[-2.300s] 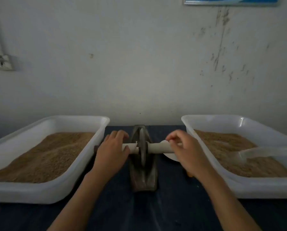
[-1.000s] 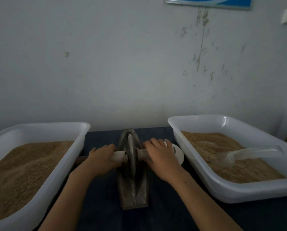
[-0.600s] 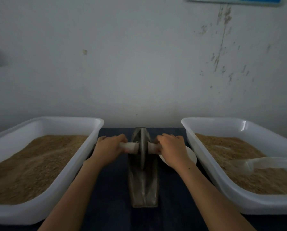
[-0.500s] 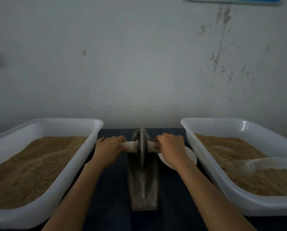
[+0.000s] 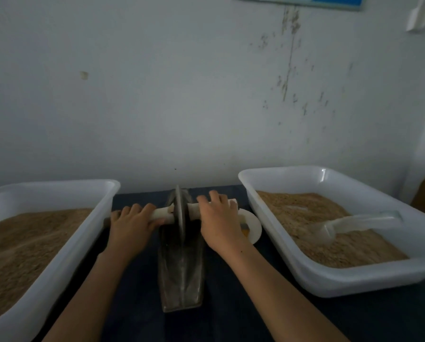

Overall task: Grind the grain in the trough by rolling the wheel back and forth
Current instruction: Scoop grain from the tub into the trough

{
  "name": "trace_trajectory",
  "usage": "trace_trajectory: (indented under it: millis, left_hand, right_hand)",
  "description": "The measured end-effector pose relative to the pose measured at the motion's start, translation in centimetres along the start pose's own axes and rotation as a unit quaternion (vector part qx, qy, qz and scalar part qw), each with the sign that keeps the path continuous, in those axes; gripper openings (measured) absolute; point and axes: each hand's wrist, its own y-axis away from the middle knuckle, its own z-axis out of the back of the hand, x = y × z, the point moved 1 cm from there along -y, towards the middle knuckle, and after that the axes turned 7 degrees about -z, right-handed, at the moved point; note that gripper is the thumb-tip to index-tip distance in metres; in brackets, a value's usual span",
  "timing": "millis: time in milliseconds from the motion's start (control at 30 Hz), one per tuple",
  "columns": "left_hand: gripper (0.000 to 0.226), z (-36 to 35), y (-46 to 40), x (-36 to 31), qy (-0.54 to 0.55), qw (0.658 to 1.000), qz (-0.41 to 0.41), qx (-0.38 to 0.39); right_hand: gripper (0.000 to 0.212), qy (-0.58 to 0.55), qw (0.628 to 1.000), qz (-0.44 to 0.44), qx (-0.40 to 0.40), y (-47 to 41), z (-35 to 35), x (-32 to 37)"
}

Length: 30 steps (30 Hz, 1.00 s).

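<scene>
Where hands grip axle: white tubs point(image 5: 329, 280) of tan grain point(image 5: 317, 218), scoop point(image 5: 349, 224) inside.

Both hands point(image 5: 132, 225) point(image 5: 218, 218) forward, fingers point(image 5: 142, 209) curled.

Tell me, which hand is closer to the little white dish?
The right. The right hand grips the axle directly over the dish, partly covering it. The left hand grips the axle on the far side of the wheel.
</scene>
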Motion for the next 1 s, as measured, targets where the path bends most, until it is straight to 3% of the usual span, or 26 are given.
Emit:
trace_trajectory:
  millis: [233, 300, 400, 467, 567, 633, 667, 733, 800, 933, 1000]
  left_hand:
    - [0.058, 1.0, 1.9, -3.0, 0.086, 0.989, -0.029, -0.118]
    - [0.052, 1.7, 3.0, -3.5, 0.124, 0.979, -0.039, -0.159]
    - [0.036, 2.2, 4.9, -4.0, 0.152, 0.966, -0.033, -0.208]
    - [0.027, 2.3, 6.0, -4.1, 0.196, 0.965, 0.012, -0.172]
    - [0.024, 1.2, 6.5, -4.2, 0.299, 0.946, 0.126, -0.014]
    - [0.023, 0.6, 6.5, -4.4, 0.392, 0.899, 0.177, 0.086]
    - [0.022, 0.4, 6.5, -4.7, 0.437, 0.871, 0.197, 0.113]
    - [0.02, 0.3, 6.5, -5.2, 0.498, 0.828, 0.222, 0.13]
    - [0.017, 0.4, 6.5, -5.6, 0.526, 0.809, 0.233, 0.118]
    - [0.019, 0.7, 6.7, -6.1, 0.54, 0.801, 0.244, 0.089]
    - [0.021, 0.9, 6.8, -6.3, 0.545, 0.797, 0.246, 0.085]
  right_hand:
    - [0.025, -0.012, 0.999, -0.004, 0.04, -0.2, 6.8, -2.4]
    - [0.025, -0.008, 0.996, -0.029, 0.089, -0.4, 9.0, -4.3]
    - [0.032, 0.09, 0.981, -0.086, 0.149, -1.2, 11.8, -8.9]
    - [0.044, 0.176, 0.955, -0.132, 0.197, -1.4, 13.0, -12.2]
    - [0.07, 0.262, 0.909, -0.179, 0.272, -0.7, 14.0, -16.7]
    - [0.078, 0.262, 0.887, -0.204, 0.322, 0.3, 14.0, -19.2]
    - [0.072, 0.263, 0.877, -0.208, 0.345, 0.8, 13.9, -20.0]
    - [0.045, 0.275, 0.859, -0.205, 0.379, 1.8, 13.5, -21.4]
    - [0.039, 0.251, 0.847, -0.212, 0.417, 2.7, 13.1, -22.0]
    - [0.037, 0.104, 0.89, -0.203, 0.395, 3.3, 12.5, -22.5]
    - [0.041, 0.102, 0.908, -0.17, 0.369, 3.3, 12.4, -22.5]
